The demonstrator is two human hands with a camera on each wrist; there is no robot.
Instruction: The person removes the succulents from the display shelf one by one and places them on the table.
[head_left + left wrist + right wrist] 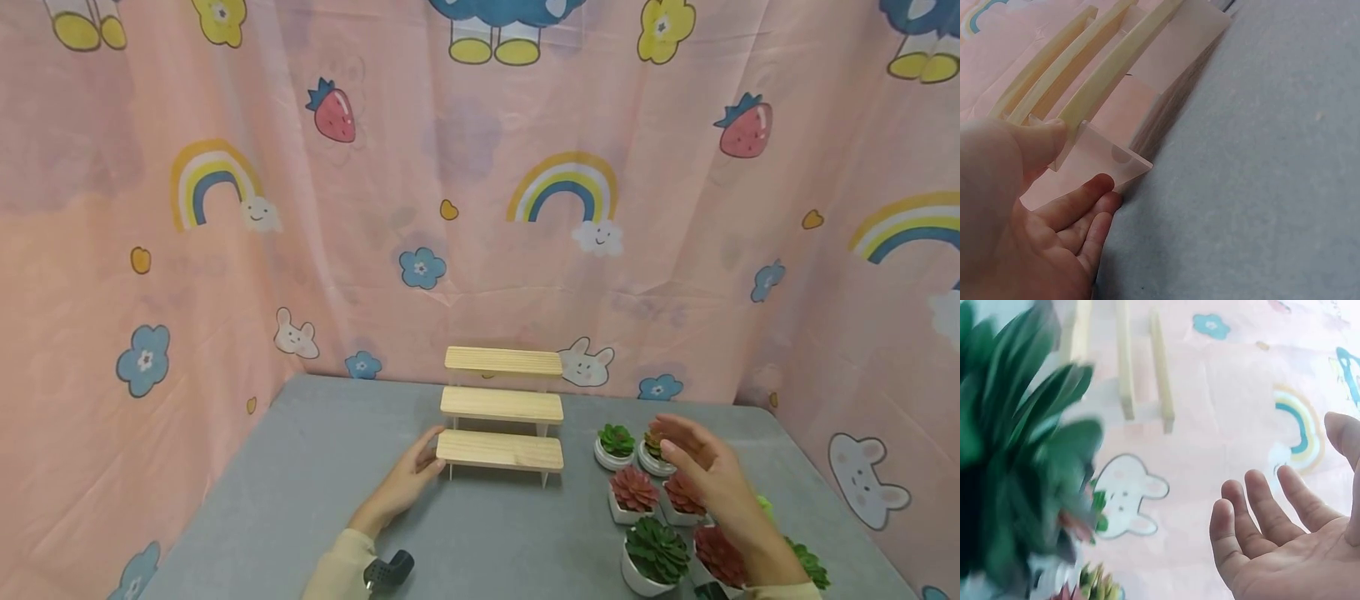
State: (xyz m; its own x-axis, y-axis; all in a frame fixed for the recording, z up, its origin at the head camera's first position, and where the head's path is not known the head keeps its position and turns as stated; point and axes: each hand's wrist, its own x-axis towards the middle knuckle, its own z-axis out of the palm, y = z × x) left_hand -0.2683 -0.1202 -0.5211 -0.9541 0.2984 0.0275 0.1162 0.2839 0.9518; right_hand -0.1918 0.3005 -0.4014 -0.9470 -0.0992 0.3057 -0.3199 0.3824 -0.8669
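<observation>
A three-tier display stand (501,450) with pale wooden shelves and clear side supports stands at the back middle of the table. My left hand (405,482) is at the left end of its lowest shelf. In the left wrist view, the thumb (1054,139) touches the shelf end, and the other fingers lie loosely extended beside the clear support (1100,153). My right hand (716,479) hovers over potted succulents at the right, its fingers relaxed and holding nothing. Below it are a yellowish succulent (654,446) and a red succulent (681,496), partly hidden by the hand.
Left of my right hand are a small green succulent (617,440), a red succulent (634,489) and a dark green succulent (656,550), all in white pots. More succulents sit under the right forearm. A pink printed curtain (480,300) hangs behind the grey table (300,475).
</observation>
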